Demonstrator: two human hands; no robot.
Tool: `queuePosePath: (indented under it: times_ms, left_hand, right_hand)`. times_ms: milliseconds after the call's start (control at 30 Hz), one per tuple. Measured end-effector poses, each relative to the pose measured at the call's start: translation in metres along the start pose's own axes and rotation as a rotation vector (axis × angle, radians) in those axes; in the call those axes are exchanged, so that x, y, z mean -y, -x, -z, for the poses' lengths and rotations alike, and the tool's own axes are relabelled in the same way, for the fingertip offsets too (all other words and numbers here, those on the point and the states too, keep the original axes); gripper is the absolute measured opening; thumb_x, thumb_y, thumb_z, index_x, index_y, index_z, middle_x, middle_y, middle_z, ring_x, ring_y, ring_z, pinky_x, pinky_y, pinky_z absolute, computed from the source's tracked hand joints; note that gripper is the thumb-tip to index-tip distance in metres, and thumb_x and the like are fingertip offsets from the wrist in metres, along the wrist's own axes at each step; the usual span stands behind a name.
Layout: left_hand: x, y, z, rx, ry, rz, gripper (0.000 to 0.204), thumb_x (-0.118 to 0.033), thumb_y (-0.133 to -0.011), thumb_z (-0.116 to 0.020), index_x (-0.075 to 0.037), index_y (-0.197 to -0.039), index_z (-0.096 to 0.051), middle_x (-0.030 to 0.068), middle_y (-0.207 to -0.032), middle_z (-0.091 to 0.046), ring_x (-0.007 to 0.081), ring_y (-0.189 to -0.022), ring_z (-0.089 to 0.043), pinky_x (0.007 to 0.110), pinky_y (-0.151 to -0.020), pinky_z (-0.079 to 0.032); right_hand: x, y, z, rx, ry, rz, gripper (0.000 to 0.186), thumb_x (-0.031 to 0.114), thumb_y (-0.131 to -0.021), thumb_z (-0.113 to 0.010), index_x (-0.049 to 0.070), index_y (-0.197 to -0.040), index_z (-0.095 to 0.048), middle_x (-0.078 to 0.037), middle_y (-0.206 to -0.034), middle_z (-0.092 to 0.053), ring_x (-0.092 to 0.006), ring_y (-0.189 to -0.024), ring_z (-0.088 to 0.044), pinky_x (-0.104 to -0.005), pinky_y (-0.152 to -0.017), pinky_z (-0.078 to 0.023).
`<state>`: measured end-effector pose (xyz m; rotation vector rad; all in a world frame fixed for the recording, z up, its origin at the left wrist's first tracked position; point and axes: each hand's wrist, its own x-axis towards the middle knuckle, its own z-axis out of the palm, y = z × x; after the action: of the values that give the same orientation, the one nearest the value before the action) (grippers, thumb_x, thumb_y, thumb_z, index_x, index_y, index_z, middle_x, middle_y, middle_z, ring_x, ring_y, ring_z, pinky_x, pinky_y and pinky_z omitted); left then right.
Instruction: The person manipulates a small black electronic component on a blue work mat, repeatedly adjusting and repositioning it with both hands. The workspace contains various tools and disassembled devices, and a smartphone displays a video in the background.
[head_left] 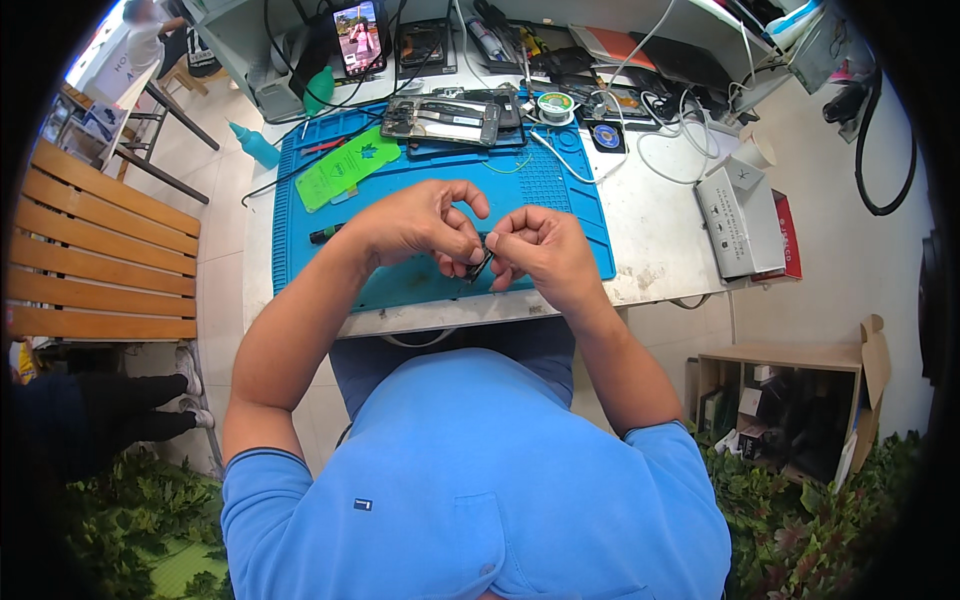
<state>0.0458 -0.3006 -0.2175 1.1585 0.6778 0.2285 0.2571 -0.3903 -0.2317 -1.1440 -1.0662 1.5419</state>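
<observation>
Above the front part of a blue work mat (pixel 390 285), my two hands meet at a small dark part (pixel 481 268), thin and partly metallic; its exact kind cannot be made out. My left hand (pixel 425 228) pinches its left side between thumb and fingers. From the other side, the closed thumb and fingertips of my right hand (pixel 540 250) grip its upper end. A dark pen-shaped tool (pixel 326 234) lies left of my left wrist. Farther back rest a bright green flat packet (pixel 348 170) and opened phones (pixel 440 120) stacked together.
A lit phone (pixel 359 40) stands at the back. A solder wire spool (pixel 555 107), loose white cables (pixel 690 140) and tools crowd the rear. Left of the mat is a teal bottle (pixel 254 146). A white box (pixel 738 220) sits at the table's right edge; a wooden bench (pixel 105 255) is at left.
</observation>
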Motion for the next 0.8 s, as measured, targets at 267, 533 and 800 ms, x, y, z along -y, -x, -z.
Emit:
queuePosePath:
  times_ms: [267,533,800]
  left_hand:
    - [0.01,0.003,0.0,-0.025,0.082,-0.06,0.054,-0.006,-0.078,-0.081,-0.002,-0.12,-0.048,0.0098,-0.083,-0.074,0.0147,-0.069,-0.07,0.025,-0.061,-0.053]
    - [0.01,0.009,-0.004,-0.06,0.079,-0.085,0.053,-0.008,-0.079,-0.085,-0.003,-0.119,-0.05,0.0083,-0.084,-0.074,0.0138,-0.071,-0.07,0.024,-0.061,-0.051]
    - [0.012,0.016,-0.003,-0.08,0.106,-0.099,0.053,-0.008,-0.079,-0.086,-0.004,-0.119,-0.051,0.0083,-0.085,-0.075,0.0147,-0.072,-0.071,0.025,-0.064,-0.052]
  right_hand:
    - [0.003,-0.002,0.0,0.039,-0.012,-0.01,0.023,0.011,-0.094,-0.074,-0.009,-0.102,-0.065,-0.013,-0.081,-0.074,-0.0139,-0.066,-0.071,-0.0262,-0.059,-0.06]
    - [0.012,-0.001,-0.003,0.05,0.067,-0.012,0.03,0.013,-0.09,-0.08,-0.009,-0.105,-0.066,-0.013,-0.083,-0.075,-0.0136,-0.069,-0.072,-0.0262,-0.06,-0.06]
    - [0.008,-0.002,-0.001,0.078,0.031,-0.006,0.036,0.012,-0.089,-0.081,-0.011,-0.11,-0.064,-0.012,-0.082,-0.075,-0.0153,-0.069,-0.073,-0.0265,-0.062,-0.06]
